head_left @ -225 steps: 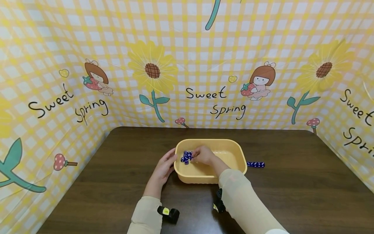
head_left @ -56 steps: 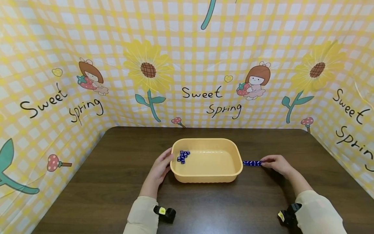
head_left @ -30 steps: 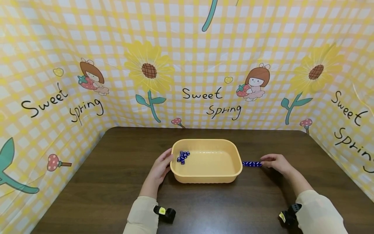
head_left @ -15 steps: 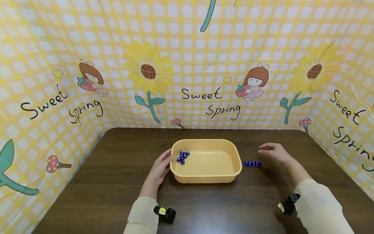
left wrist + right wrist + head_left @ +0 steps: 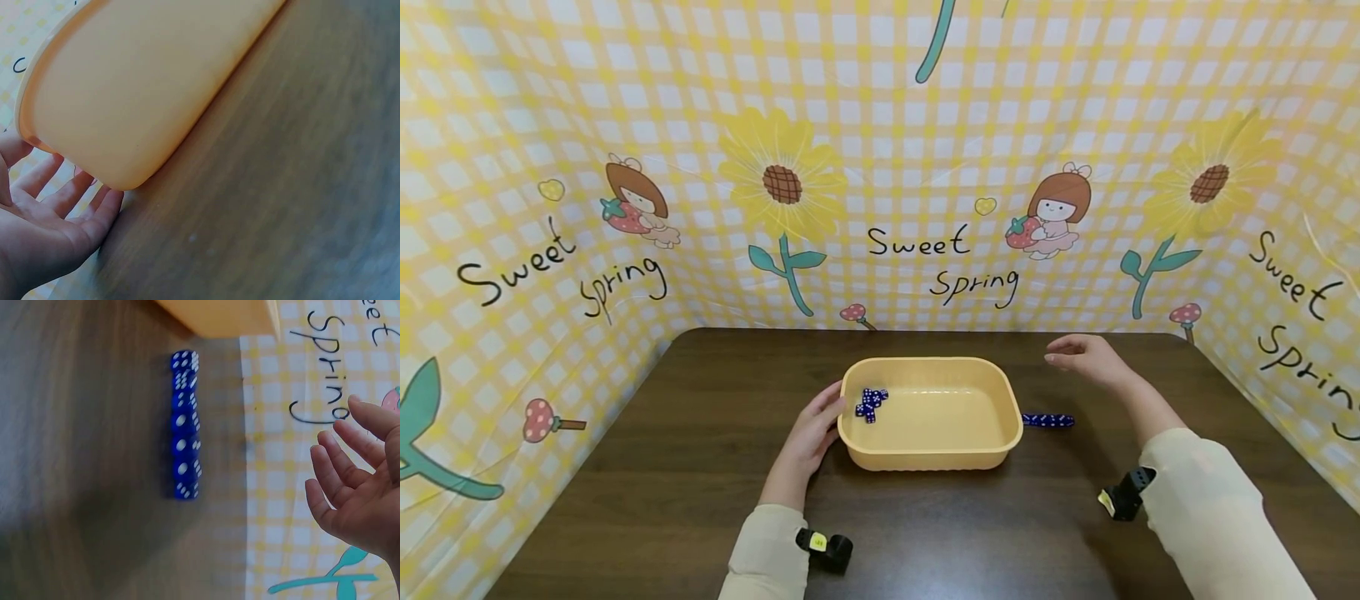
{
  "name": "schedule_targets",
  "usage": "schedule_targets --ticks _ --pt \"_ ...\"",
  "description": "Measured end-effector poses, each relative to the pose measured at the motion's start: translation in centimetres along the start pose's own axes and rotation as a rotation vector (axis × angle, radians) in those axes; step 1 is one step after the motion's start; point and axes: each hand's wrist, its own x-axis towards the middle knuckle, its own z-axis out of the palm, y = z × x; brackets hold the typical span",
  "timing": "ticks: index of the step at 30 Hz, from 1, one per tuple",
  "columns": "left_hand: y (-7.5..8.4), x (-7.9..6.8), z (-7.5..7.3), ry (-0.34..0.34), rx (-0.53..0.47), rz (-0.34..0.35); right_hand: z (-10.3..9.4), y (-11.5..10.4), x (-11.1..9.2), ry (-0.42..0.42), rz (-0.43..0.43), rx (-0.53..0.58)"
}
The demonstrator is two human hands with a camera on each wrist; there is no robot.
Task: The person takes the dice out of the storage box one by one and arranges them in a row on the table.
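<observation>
A pale yellow plastic bin [image 5: 936, 460] stands on the table, with several blue dice [image 5: 871, 403] clustered at its left end. My left hand [image 5: 811, 429] rests against the bin's left end; in the left wrist view its relaxed fingers touch the outer wall [image 5: 137, 94]. Right of the bin, more blue dice with white dots form a straight row [image 5: 1048, 421], also plain in the right wrist view as a row of dice [image 5: 183, 444]. My right hand [image 5: 1093, 358] hovers beyond that row, apart from it, its fingers loosely bent and holding nothing.
The dark wooden table [image 5: 700, 500] ends at a yellow checked cloth [image 5: 910, 167], which hangs behind and at both sides. Each wrist carries a small black camera, such as the left one [image 5: 825, 550].
Earlier my right hand was in the bin at the dice, then at the right end of the row. It has since come off the row and moved up and away. The left hand stays.
</observation>
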Motion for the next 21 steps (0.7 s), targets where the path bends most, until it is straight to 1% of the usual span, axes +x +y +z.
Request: schedule_targets --ticks 7,15,21 --pt "0.0 0.0 -0.1 0.001 0.006 0.000 0.8 -1.5 1.4 -0.012 -0.023 0.052" --pt "0.1 0.0 0.0 0.002 0.003 -0.010 2.3 -2.9 2.5 -0.026 -0.061 0.093" --pt "0.1 0.0 -0.1 -0.008 0.008 -0.004 3.6 -4.1 3.2 -0.039 -0.051 0.095"
